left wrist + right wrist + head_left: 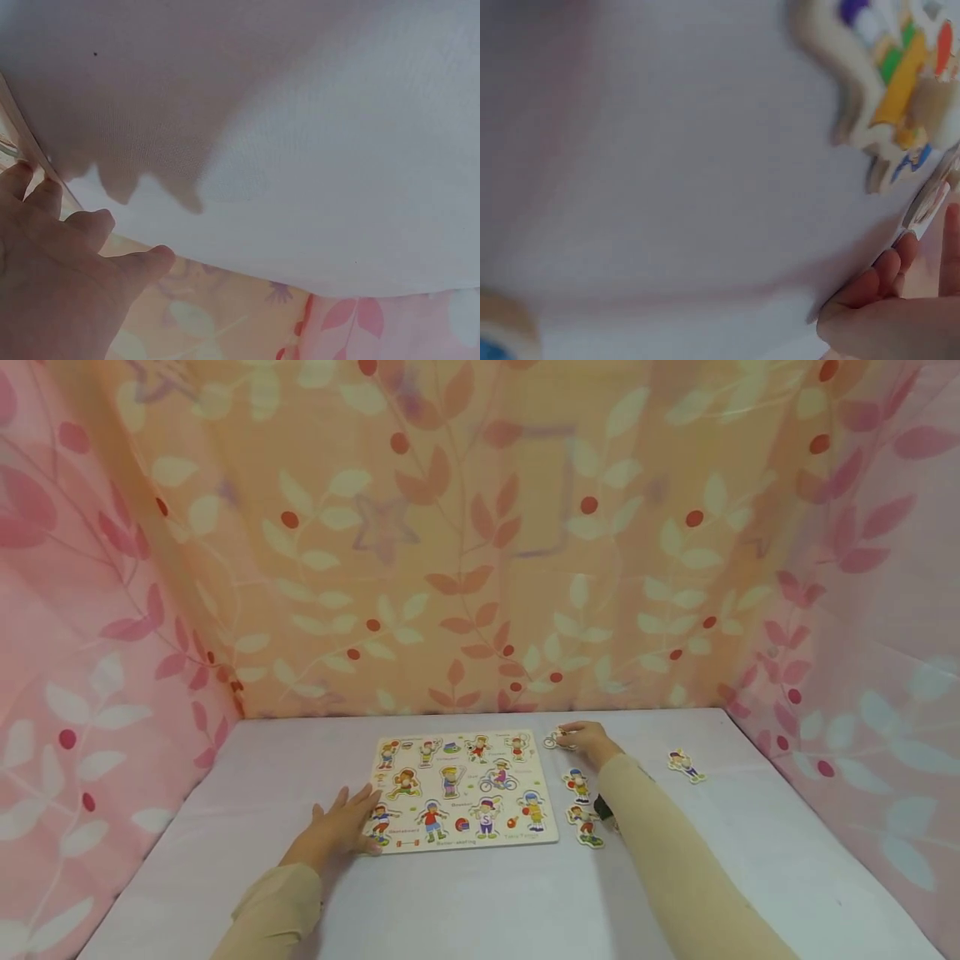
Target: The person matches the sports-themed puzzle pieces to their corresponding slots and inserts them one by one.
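Note:
A flat wooden puzzle board (472, 802) with printed figures of children at sport lies on the white table. My left hand (341, 827) rests at its left edge with fingers spread; in the left wrist view the fingers of this left hand (67, 262) reach the board's rim. Beyond the board's far right corner, my right hand (592, 742) pinches a small puzzle piece (552, 742) with a wheel showing, partly hidden by the fingers. The right wrist view shows the same puzzle piece (928, 206) at the fingertips of the right hand (892, 307).
Right of the board lie a puzzle piece in yellow and blue (577, 785) and a skateboarder piece (585, 827). A dark object (602, 808) is half hidden by the right sleeve. Another figure piece (686, 765) lies farther right. Patterned curtains (480, 568) enclose the table.

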`<state>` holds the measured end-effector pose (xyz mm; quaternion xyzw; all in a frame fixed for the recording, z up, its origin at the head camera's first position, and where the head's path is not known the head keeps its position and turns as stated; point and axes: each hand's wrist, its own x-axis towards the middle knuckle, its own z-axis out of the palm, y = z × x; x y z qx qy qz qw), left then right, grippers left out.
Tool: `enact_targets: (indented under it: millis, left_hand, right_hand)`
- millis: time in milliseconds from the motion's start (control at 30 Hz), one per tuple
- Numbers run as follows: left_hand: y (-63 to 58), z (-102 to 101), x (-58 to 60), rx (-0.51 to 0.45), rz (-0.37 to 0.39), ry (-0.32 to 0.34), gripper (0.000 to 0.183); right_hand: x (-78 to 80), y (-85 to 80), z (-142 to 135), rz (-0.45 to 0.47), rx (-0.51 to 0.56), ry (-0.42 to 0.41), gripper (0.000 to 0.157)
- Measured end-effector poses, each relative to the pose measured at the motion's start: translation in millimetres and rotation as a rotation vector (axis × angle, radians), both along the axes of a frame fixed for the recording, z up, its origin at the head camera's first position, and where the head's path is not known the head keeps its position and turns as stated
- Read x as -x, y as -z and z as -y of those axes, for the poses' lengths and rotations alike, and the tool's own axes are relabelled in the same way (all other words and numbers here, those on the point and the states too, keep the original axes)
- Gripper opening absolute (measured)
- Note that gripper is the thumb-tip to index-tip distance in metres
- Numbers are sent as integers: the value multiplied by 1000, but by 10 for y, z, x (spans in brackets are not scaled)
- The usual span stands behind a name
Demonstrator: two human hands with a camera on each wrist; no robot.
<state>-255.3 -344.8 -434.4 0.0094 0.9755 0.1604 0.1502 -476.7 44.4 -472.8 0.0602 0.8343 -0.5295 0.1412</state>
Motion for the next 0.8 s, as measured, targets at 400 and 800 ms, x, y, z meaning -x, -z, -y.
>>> enact_targets:
  millis: [400,800]
  left_hand:
    - [3,-15,-4,9,-6,1,94]
    - [-22,-30,-8,0,-1,-16,95]
  right_hand:
    - [14,-77,25,-1,-81,47,28]
    - [-102,-185,80,-37,-288,-3,13]
